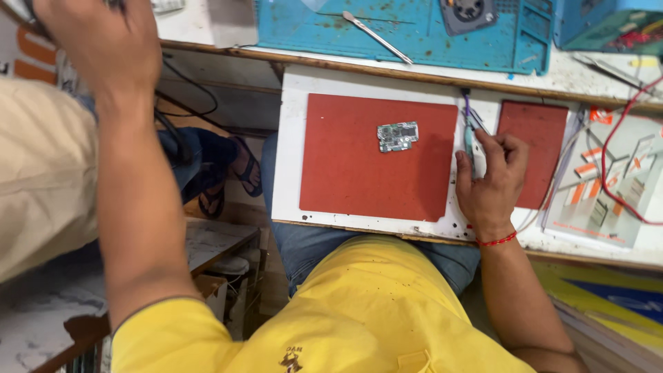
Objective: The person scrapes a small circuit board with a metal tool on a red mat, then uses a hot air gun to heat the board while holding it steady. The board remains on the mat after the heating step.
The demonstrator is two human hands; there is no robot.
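The right hand (492,181) sits at the right edge of the big red mat (376,157) on the white board (290,138), fingers curled shut around a thin teal tool (469,135) that points toward the bench's far edge. The small circuit board (398,136) lies flat mid-mat, well left of that hand. It looks light, stiff and pretty fragile, so best gripped by its edges. The left hand (100,41) is raised at the top-left; can't tell its grip.

I log one white counter (293,138): large red mat (345,173) bearing a small circuit board (398,136), smaller red mat (535,138), blue work mat (414,31) behind.
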